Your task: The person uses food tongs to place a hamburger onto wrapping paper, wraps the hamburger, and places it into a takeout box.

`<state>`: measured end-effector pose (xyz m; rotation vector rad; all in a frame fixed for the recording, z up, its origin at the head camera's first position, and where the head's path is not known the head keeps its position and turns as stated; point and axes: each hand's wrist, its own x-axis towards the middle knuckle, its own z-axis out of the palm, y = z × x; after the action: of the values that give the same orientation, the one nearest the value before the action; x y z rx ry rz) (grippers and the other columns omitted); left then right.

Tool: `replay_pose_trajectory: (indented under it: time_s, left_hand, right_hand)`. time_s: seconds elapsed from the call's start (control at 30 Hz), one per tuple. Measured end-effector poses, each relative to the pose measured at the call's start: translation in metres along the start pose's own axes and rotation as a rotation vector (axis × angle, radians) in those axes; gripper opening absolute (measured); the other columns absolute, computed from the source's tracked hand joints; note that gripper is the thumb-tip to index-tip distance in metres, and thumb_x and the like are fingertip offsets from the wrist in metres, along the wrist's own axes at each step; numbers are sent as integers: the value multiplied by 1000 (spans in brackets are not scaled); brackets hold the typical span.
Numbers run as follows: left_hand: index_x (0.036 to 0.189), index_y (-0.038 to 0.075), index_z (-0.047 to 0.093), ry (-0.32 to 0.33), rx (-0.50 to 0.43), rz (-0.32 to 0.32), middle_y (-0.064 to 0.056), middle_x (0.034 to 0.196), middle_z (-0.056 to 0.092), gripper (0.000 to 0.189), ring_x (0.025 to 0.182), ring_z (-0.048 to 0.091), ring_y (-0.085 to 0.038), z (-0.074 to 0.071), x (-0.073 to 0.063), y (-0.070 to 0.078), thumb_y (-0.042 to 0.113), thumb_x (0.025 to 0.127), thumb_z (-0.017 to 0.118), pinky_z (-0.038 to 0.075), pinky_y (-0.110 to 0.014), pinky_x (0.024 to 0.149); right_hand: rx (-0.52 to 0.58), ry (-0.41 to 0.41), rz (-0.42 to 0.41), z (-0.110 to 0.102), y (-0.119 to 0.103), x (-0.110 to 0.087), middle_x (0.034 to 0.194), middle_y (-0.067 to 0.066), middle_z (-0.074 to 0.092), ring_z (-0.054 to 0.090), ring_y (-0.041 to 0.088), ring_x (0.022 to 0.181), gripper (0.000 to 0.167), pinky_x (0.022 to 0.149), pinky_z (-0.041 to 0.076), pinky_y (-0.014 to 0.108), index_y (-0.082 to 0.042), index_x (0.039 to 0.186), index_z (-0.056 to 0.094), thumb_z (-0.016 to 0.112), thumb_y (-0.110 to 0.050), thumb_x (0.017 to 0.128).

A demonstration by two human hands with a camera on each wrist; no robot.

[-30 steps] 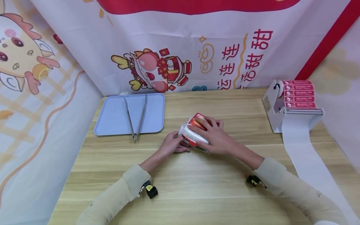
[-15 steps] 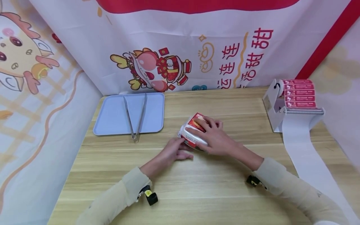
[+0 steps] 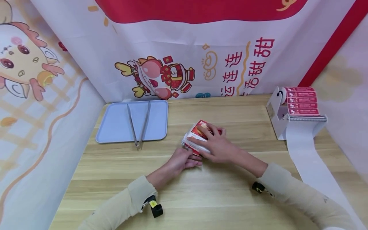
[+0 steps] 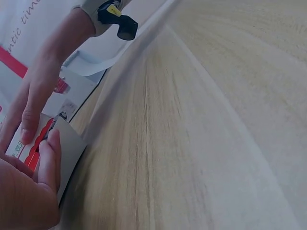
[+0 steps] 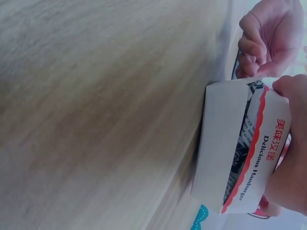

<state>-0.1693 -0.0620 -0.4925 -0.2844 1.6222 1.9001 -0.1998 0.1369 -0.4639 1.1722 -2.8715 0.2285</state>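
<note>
A red-and-white hamburger box (image 3: 195, 131) lies on the wooden table between both hands. My right hand (image 3: 218, 146) grips it from above, fingers spread over the lid and thumb on the near side. At the box's near-left corner my left hand (image 3: 180, 159) pinches the edge; its other fingers curl beneath in the right wrist view. There, the printed front of the box (image 5: 261, 148) reads "Delicious Hamburger". Between the red scalloped lid edge and the white lower half is a gap, where black-and-white printed wrapping paper (image 5: 241, 143) shows.
A light blue tray (image 3: 115, 124) stands at the back left, with metal tongs (image 3: 133, 124) lying open across it. At the right, a label dispenser (image 3: 274, 118) holds a roll of red labels (image 3: 302, 100), its white backing strip (image 3: 311, 163) trailing toward the front. Printed cloth hangs behind.
My left hand has shifted slightly right along the box's near edge, its fingers opening and then drawing together again. The right hand keeps its hold on the lid. The head view has tilted slightly.
</note>
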Motion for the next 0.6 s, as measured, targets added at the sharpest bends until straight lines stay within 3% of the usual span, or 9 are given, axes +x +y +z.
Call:
replay_pose_trajectory:
  time_s: [0.23, 0.6]
  left_hand:
    - [125, -12, 58, -7, -25, 37, -11, 91, 76, 34, 81, 75, -16, 2, -2, -2, 9, 105, 39, 60, -22, 74]
    - [127, -12, 56, -42, 1, 41, -17, 99, 75, 35, 86, 75, -18, -2, -4, -3, 13, 108, 39, 60, -26, 82]
  right_hand:
    - [-3, -30, 12, -1, -3, 0, 163, 9, 25, 18, 44, 146, 59, 98, 28, 67, -55, 152, 24, 48, -54, 98]
    - [-74, -74, 1, -1, -5, -1, 164, 10, 22, 16, 45, 146, 60, 97, 27, 69, -53, 153, 23, 48, -57, 98]
